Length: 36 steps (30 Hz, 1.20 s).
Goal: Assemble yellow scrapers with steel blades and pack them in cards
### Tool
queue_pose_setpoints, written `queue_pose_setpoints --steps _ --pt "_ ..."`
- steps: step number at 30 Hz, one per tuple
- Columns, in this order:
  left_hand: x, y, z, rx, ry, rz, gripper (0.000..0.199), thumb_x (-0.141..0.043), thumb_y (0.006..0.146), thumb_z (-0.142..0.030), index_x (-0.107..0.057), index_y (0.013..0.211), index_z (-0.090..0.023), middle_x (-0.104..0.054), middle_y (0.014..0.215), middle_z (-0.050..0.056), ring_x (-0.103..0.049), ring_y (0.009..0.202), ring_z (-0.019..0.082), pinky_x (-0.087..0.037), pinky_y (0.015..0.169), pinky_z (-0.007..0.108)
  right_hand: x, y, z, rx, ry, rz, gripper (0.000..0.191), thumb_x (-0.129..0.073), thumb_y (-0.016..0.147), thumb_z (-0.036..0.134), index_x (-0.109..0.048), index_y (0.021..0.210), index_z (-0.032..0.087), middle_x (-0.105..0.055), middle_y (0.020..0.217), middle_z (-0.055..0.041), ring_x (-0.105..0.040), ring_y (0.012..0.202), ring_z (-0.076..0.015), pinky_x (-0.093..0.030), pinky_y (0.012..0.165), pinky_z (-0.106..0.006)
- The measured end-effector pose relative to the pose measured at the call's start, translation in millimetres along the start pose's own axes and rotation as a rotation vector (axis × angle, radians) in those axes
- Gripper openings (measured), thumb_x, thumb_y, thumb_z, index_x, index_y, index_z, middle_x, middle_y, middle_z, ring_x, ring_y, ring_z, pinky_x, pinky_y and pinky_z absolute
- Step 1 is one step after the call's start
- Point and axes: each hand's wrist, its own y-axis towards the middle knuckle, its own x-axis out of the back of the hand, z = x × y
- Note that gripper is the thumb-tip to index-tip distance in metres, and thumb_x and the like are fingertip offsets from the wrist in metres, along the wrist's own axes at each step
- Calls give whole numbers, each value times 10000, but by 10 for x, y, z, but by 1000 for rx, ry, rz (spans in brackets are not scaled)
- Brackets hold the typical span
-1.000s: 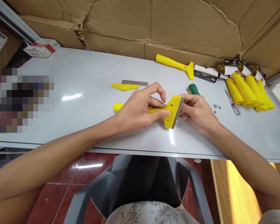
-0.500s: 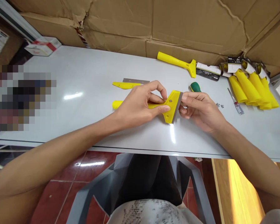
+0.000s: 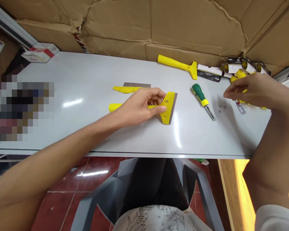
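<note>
My left hand [image 3: 142, 107] is closed round the neck of a yellow scraper [image 3: 168, 109], with a thumb on its head. A screw sits in one hole of that head, and a steel blade [image 3: 173, 109] runs along its right edge. My right hand [image 3: 252, 88] hangs over the table at the right, fingers loosely stretched and nothing visible in them. Just left of and below its fingertips lie several small screws [image 3: 221, 106]. A green and yellow screwdriver [image 3: 202, 98] lies between the scraper and the screws.
Behind my left hand lie a yellow cover plate [image 3: 126, 89] and a loose blade [image 3: 137, 85]. Another yellow scraper [image 3: 177, 63] rests at the back beside black-and-white packaging [image 3: 209, 73]. A clear-handled screwdriver [image 3: 240, 108] and more yellow handles are partly behind my right hand.
My right hand has left the scraper's blade and moved right, over by the screws. The green screwdriver is now uncovered. My left hand still holds the scraper.
</note>
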Motion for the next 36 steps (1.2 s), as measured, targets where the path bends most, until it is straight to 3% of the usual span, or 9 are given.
queue_pose_setpoints --steps 5,10,13,17,20,23,27,32,36 --pt "12 -4 -3 -23 21 -15 219 -724 847 -377 -647 986 -226 -723 973 34 -671 901 186 -568 857 339 -148 206 -278 -35 74 327 293 -870 775 354 -835 940 115 -757 795 -108 -602 642 -105 -358 610 -348" --pt "15 3 21 -22 6 -23 256 -738 848 -378 -643 1023 -217 -713 1002 35 -676 924 186 -569 879 345 -213 213 -127 -103 136 327 115 -843 756 217 -834 816 119 -753 744 -91 -604 621 -90 -376 627 -364" --pt "6 12 38 -12 -10 -12 284 -729 863 -368 -637 1067 -194 -713 1033 47 -683 942 184 -575 879 349 -140 122 -33 -72 143 160 49 -802 761 158 -834 784 128 -738 689 -58 -573 572 -55 -387 622 -356" --pt "-24 11 45 83 -91 3 299 -737 853 -358 -626 1075 -190 -714 1018 58 -696 885 184 -610 789 346 -141 -63 271 122 342 -347 128 -783 817 162 -836 933 161 -784 820 -72 -644 653 -90 -499 695 -332" --pt "-47 -10 30 120 -130 46 267 -736 854 -333 -626 1055 -196 -722 976 51 -705 832 182 -626 754 349 -302 -219 668 554 743 -550 88 -799 868 207 -828 944 174 -798 956 -112 -714 836 -182 -565 744 -358" --pt "-69 -47 -4 141 -138 92 237 -720 866 -320 -623 1043 -197 -735 948 51 -717 815 184 -627 748 347 -536 -342 1031 826 843 -537 65 -777 903 210 -815 887 260 -807 912 -52 -742 870 -206 -585 781 -378" --pt "-95 -87 -50 130 -110 126 215 -683 882 -317 -619 1047 -196 -749 941 49 -738 836 195 -627 749 344 -755 -408 1255 848 752 -387 101 -714 951 259 -803 921 296 -812 946 -19 -746 863 -206 -592 739 -380" --pt "-109 -85 -45 128 -89 132 164 -656 886 -287 -612 1016 -198 -755 940 51 -742 840 195 -624 747 339 -794 -407 1297 856 631 -517 148 -661 972 243 -790 911 281 -812 946 -35 -709 781 -190 -540 640 -362" --pt "-117 -65 -23 149 -130 137 150 -667 876 -255 -608 1002 -199 -751 928 58 -742 825 202 -623 722 345 -819 -391 1295 907 548 -588 154 -664 975 218 -793 953 298 -802 896 -21 -680 745 -176 -522 680 -362"
